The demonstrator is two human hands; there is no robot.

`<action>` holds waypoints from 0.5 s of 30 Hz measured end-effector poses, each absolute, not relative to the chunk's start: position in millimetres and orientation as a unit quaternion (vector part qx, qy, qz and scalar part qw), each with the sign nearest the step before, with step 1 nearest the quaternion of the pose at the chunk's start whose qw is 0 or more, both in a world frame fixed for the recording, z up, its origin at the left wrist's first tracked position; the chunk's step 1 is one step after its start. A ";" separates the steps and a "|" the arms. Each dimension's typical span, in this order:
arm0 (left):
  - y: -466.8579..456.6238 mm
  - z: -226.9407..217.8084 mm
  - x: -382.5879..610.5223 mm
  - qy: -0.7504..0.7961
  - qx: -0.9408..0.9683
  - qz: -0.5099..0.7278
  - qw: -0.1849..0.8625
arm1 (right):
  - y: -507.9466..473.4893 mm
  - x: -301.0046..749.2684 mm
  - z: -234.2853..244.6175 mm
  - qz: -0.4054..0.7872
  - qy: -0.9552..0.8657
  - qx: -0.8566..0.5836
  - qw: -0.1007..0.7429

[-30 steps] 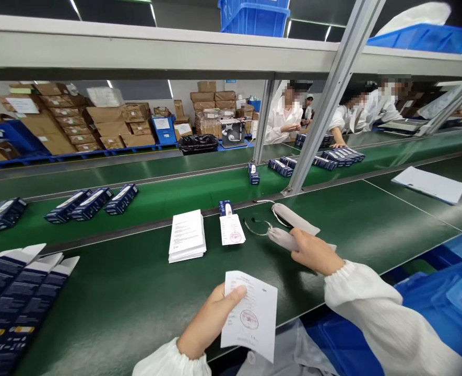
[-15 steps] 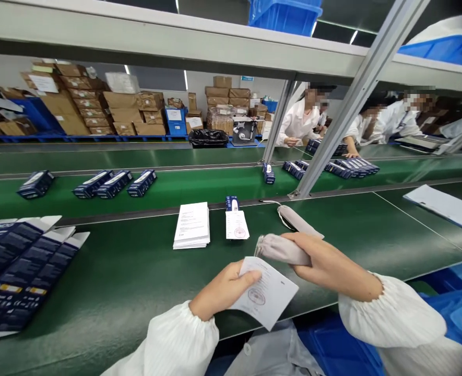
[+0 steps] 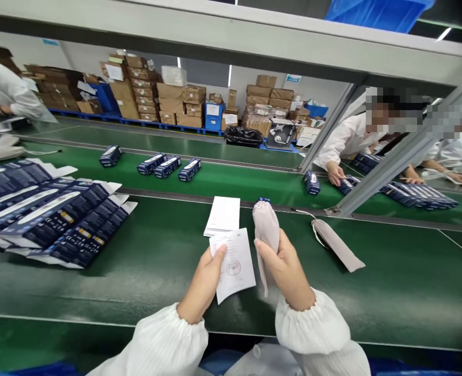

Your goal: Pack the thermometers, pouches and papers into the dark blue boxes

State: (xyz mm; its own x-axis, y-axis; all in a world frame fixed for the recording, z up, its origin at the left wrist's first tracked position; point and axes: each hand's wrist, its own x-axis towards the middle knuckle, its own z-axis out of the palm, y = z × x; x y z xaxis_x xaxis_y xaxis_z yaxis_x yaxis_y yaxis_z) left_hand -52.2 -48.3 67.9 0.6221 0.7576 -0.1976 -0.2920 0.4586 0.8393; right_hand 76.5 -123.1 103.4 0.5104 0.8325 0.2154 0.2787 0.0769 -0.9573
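A: What does the left hand (image 3: 200, 284) have?
B: A white printed paper sheet (image 3: 235, 261) with a round reddish stamp. The thumb presses on its face; the other fingers are hidden behind it, so I cannot tell how they lie.
A: And the right hand (image 3: 288, 270)?
B: It grips a slim pale-grey cloth drawstring pouch (image 3: 265, 224), nearly upright just beside the sheet, thumb across its near side, fingers curled round it.
A: With twelve straight ahead of both hands, what lies around them?
B: About twelve, a stack of white paper (image 3: 225, 212) on the dark-green tabletop (image 3: 156, 256), partly covered in view by the sheet. At two, a second pale-grey cloth pouch (image 3: 337, 243) lies flat. At ten, a pile of navy-blue cardboard cartons (image 3: 58, 211) with white flaps.
A: Farther off?
B: At eleven, four oblong navy-blue boxes (image 3: 167, 166) on the bright-green belt (image 3: 246, 185); at one, a co-worker's hand (image 3: 335, 174) touches a similar box (image 3: 348, 184).
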 end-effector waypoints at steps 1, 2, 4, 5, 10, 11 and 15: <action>-47.8 67.2 -52.4 0.285 0.383 0.355 0.804 | -119.8 71.4 101.0 0.226 -0.453 -0.646 0.571; -48.3 67.5 -51.3 0.279 0.361 0.374 0.808 | -116.4 65.4 97.6 0.215 -0.472 -0.654 0.551; -51.9 70.0 -46.8 0.261 0.322 0.389 0.823 | -109.6 52.1 88.2 0.175 -0.507 -0.672 0.511; -54.5 71.6 -44.3 0.247 0.311 0.391 0.830 | -106.8 45.6 83.0 0.148 -0.517 -0.682 0.495; -63.0 72.6 -41.6 0.213 0.379 0.396 0.809 | -106.2 29.5 66.5 0.054 -0.564 -0.711 0.416; -62.2 71.8 -43.5 0.218 0.390 0.394 0.803 | -108.9 30.5 66.0 0.046 -0.576 -0.713 0.397; -53.2 72.8 -53.8 0.223 0.371 0.391 0.812 | -120.6 43.8 68.4 0.026 -0.617 -0.700 0.358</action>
